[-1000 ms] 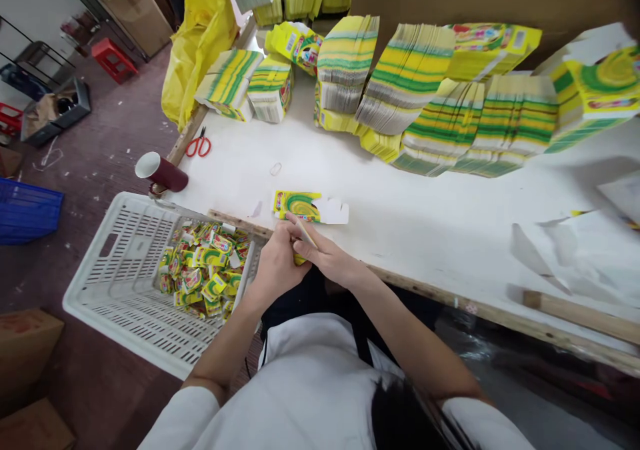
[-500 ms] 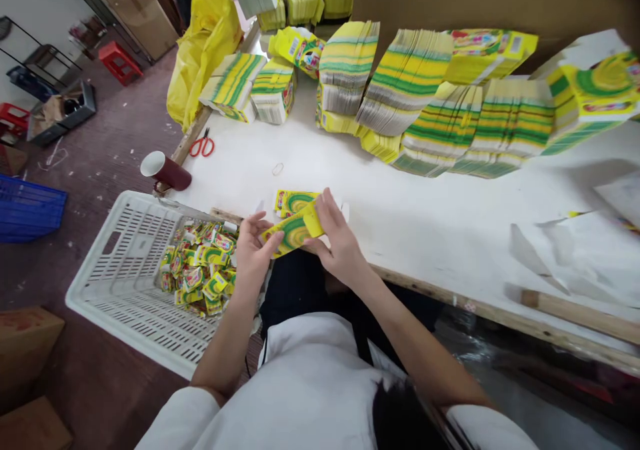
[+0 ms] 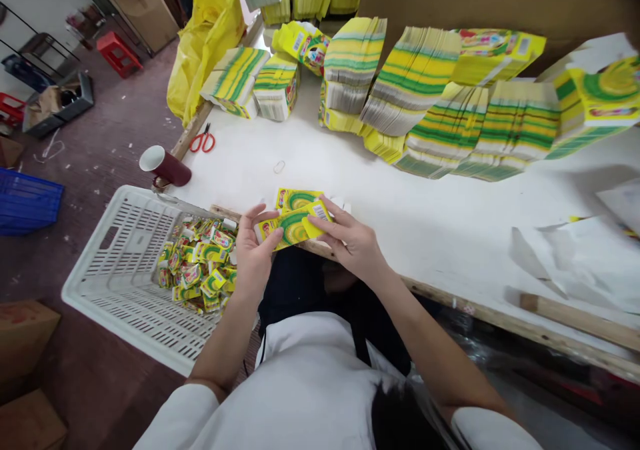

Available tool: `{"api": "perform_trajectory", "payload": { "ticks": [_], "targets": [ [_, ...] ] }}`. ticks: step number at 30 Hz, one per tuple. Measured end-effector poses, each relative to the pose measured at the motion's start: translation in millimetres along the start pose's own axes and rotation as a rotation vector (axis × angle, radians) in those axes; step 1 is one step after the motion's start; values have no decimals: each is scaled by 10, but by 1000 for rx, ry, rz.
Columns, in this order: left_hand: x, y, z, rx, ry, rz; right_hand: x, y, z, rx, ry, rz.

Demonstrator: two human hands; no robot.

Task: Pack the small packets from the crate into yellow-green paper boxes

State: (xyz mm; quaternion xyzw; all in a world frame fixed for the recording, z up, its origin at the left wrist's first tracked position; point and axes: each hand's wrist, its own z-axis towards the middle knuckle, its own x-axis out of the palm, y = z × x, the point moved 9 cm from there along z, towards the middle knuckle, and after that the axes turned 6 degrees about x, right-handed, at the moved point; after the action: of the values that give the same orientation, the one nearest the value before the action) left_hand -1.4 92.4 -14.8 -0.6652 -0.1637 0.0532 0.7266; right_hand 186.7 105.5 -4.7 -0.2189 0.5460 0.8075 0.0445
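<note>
Between both hands, just above the table's front edge, I hold a yellow and green printed carton (image 3: 289,229). My left hand (image 3: 254,242) is closed on its left end, thumb on the printed face and fingers behind. At the right end, by a flap with a barcode, my right hand (image 3: 353,240) grips it with fingers and thumb. Another yellow carton (image 3: 295,199) lies on the white table (image 3: 400,217) right behind, partly covered by the held one. To the left of my left hand, a white plastic crate (image 3: 115,270) holds many small folded cartons (image 3: 204,263).
Stacks of flat cartons (image 3: 415,77) line the back of the table. Orange-handled scissors (image 3: 203,142), a dark red mug (image 3: 170,169) and a rubber band (image 3: 279,167) lie at the left. A yellow bag (image 3: 205,43) hangs at the far left corner. Wooden strip (image 3: 575,320) at right.
The right end of the carton has turned so its barcode flap now shows. My right hand's fingers have shifted from upright to lying across that end.
</note>
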Motion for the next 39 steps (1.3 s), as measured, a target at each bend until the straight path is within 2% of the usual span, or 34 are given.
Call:
{"api": "perform_trajectory", "payload": {
  "ticks": [2,4,11,16,23,28,34,39],
  "targets": [
    [33,-9,8,43,7,51,-10,-4,-3,36,-55,-12],
    [48,-7,13,63,5,77,21,-13,6,60,-46,-32],
    [4,33,41,4,-4,12,25,10,45,-40,119,62],
    [25,-7,20,7,13,33,3,57,46,-6,7,0],
    [-80,-51,-18,13,-47,48,88,154,15,-56,149,-82],
    [-68,-83,-19,55,-38,66,44,203,-15,-109,30,-152],
    [-107,-11,-29,9,-50,47,117,172,-37,-100,91,-170],
    [-74,60,-35,8,-57,55,79,152,-11,-89,7,-212]
  ]
}}
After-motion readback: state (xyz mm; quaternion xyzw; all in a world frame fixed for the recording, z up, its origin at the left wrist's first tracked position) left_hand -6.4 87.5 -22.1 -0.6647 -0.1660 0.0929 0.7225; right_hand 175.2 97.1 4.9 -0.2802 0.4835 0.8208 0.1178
